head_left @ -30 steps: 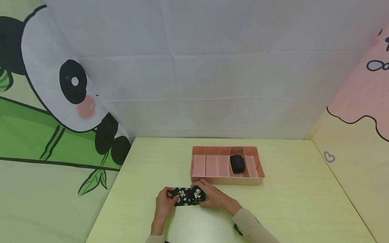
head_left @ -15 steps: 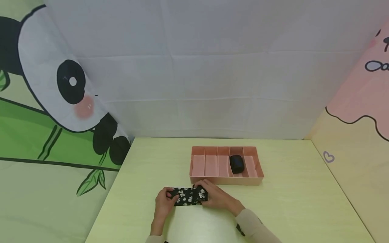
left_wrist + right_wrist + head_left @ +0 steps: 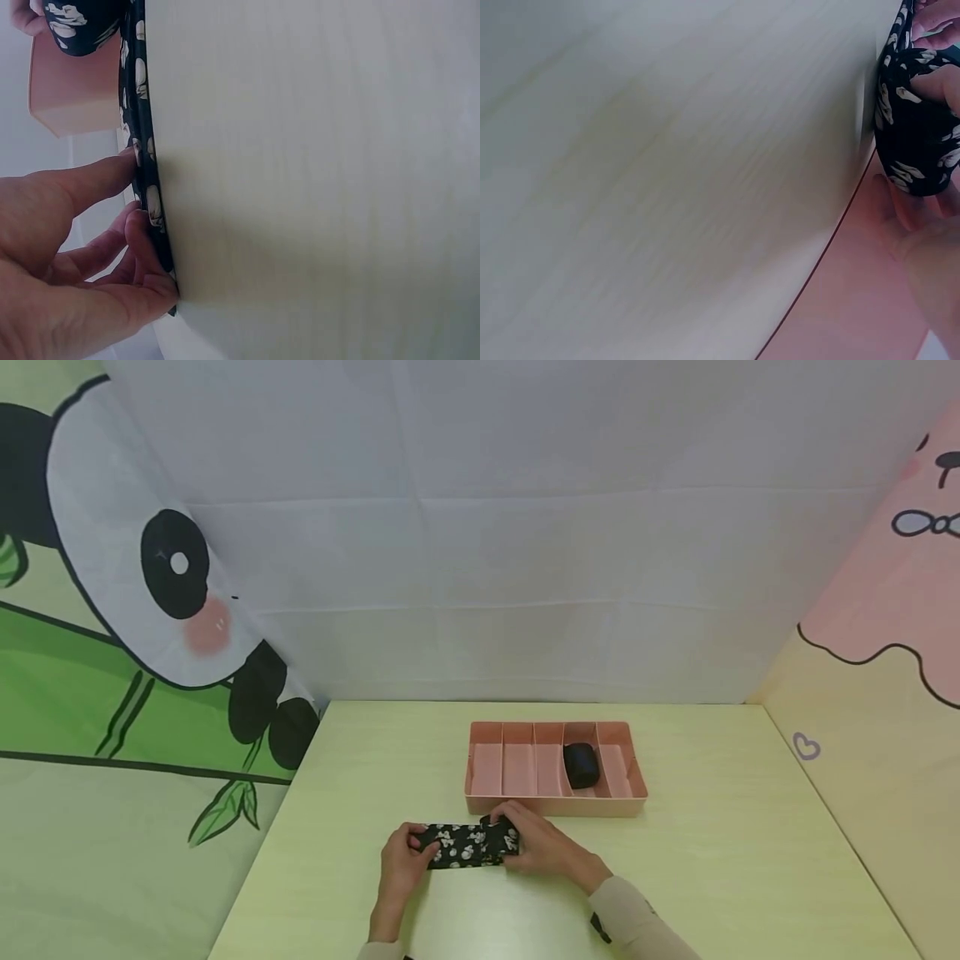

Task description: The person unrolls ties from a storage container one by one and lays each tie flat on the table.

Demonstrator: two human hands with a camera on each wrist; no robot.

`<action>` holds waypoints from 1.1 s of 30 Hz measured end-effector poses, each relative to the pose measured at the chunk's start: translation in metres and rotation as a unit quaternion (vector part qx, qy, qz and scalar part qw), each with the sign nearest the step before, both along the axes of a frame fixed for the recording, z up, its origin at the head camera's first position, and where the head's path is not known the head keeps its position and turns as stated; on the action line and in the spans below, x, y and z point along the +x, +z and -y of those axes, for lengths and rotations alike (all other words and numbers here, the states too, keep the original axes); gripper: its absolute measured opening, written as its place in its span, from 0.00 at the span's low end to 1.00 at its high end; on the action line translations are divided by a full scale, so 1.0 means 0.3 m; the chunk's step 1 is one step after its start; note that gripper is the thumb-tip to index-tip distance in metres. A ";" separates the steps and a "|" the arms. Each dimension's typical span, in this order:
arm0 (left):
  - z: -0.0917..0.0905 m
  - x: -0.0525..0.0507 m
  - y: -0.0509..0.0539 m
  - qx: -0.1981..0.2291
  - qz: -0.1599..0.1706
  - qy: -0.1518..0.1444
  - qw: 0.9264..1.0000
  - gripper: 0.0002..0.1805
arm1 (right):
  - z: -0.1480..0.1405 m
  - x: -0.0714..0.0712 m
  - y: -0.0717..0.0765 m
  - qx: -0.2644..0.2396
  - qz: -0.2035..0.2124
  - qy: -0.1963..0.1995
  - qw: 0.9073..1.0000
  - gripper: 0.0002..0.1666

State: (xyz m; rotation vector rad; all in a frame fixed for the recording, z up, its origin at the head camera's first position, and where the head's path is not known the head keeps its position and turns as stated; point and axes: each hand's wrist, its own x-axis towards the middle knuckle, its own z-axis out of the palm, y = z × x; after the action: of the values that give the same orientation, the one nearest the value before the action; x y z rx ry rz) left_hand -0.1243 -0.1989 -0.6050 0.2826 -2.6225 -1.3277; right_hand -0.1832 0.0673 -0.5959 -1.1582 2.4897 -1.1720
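We see a dark cloth (image 3: pixel 457 847) with a white print lying as a long strip on the pale table (image 3: pixel 720 860), just in front of a pink tray (image 3: pixel 555 807). At its left end, the left hand (image 3: pixel 399 860) pinches the strip between thumb and fingers, so the grip there is closed on the fabric. At the opposite end, the right hand (image 3: pixel 546 846) holds the part that is folded over, the thumb on our near side and the fingers on the far side; from the right wrist we see this end as a rounded, thick loop, clasped by that hand. The right fingers come close to the tray's front wall, though we cannot tell from these angles whether they touch it. We count five compartments in the tray, and a dark, rounded bundle (image 3: pixel 581 766) sits in the fourth from the left. Both forearms wear beige sleeves (image 3: pixel 633 917). Behind the table we see a whitish backdrop (image 3: pixel 525 552), with a panda drawing (image 3: pixel 127 527) on the left and a pink figure (image 3: pixel 892 585) on the right.
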 end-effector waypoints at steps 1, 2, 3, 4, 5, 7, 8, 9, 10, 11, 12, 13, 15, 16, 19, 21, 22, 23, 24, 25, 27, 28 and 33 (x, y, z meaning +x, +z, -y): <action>0.000 0.000 0.000 0.001 0.000 0.000 1.000 0.18 | -0.003 0.000 0.000 -0.001 0.002 -0.001 1.000 0.37; 0.000 0.000 0.000 0.000 -0.001 -0.001 1.000 0.18 | -0.005 0.000 0.000 -0.002 0.006 -0.004 1.000 0.38; 0.001 0.000 -0.001 0.000 -0.001 -0.001 1.000 0.18 | -0.008 0.000 0.000 -0.003 0.009 -0.006 1.000 0.38; 0.002 0.000 -0.001 0.000 -0.002 -0.002 1.000 0.18 | -0.011 0.001 0.001 -0.004 0.015 -0.008 1.000 0.38; 0.002 -0.001 -0.002 0.000 -0.003 -0.002 1.000 0.18 | -0.014 0.002 0.002 -0.004 0.019 -0.010 1.000 0.38; 0.002 -0.002 -0.003 0.000 -0.006 -0.004 1.000 0.18 | -0.020 0.003 0.003 0.000 0.026 -0.015 1.000 0.38; 0.002 -0.002 -0.004 0.000 -0.006 -0.004 1.000 0.18 | -0.023 0.003 0.002 0.002 0.025 -0.016 1.000 0.39; 0.001 -0.004 -0.004 0.001 -0.004 -0.004 1.000 0.18 | -0.026 0.003 0.002 0.004 0.023 -0.018 1.000 0.39; 0.001 -0.004 -0.004 0.000 -0.005 -0.004 1.000 0.18 | -0.029 0.004 0.003 0.005 0.022 -0.019 1.000 0.39; 0.001 -0.005 -0.003 0.000 -0.005 -0.004 1.000 0.18 | -0.032 0.004 0.002 0.007 0.019 -0.021 1.000 0.40; 0.001 -0.005 -0.003 -0.001 -0.005 -0.005 1.000 0.18 | -0.035 0.003 0.002 0.008 0.017 -0.022 1.000 0.40; 0.001 -0.005 -0.003 -0.002 -0.005 -0.005 1.000 0.18 | -0.038 0.003 0.001 0.007 0.013 -0.021 1.000 0.41; 0.001 -0.005 -0.001 -0.003 -0.004 -0.004 1.000 0.18 | -0.043 0.003 0.001 0.006 0.007 -0.019 1.000 0.41; 0.001 -0.005 -0.001 -0.002 -0.003 -0.004 1.000 0.18 | -0.046 0.004 0.003 0.005 0.005 -0.018 1.000 0.41; 0.002 -0.005 -0.002 -0.002 0.000 -0.004 1.000 0.18 | -0.058 0.005 0.002 0.010 -0.003 -0.015 1.000 0.41; 0.002 -0.004 -0.002 -0.004 0.000 -0.002 1.000 0.18 | -0.067 0.007 0.005 0.015 -0.002 -0.015 1.000 0.41; 0.002 -0.003 -0.002 -0.005 0.001 0.001 1.000 0.18 | -0.070 0.008 0.004 0.017 -0.003 -0.015 1.000 0.41; 0.002 -0.003 -0.003 -0.006 0.002 0.002 1.000 0.17 | -0.073 0.008 0.003 0.020 -0.005 -0.016 1.000 0.42; 0.003 -0.003 -0.003 -0.007 0.000 0.004 1.000 0.18 | -0.075 0.008 0.005 0.019 -0.004 -0.017 1.000 0.42; 0.003 -0.002 -0.003 -0.010 -0.002 0.004 1.000 0.18 | -0.077 0.009 0.005 0.019 -0.005 -0.017 1.000 0.42; 0.003 -0.003 -0.005 -0.010 -0.004 0.004 1.000 0.18 | -0.082 0.010 0.006 0.017 -0.005 -0.018 1.000 0.42; 0.002 -0.003 -0.006 -0.009 -0.005 0.003 1.000 0.18 | -0.085 0.011 0.007 0.017 -0.006 -0.019 1.000 0.42; 0.000 0.000 -0.006 -0.010 -0.008 0.005 1.000 0.17 | -0.101 0.012 0.006 0.019 -0.004 -0.024 1.000 0.42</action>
State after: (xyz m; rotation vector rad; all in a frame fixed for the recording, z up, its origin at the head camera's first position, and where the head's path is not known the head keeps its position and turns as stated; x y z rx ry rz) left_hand -0.1243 -0.1989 -0.6069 0.2804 -2.6166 -1.2949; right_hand -0.1797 0.0974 -0.5940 -1.1014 2.5481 -1.1275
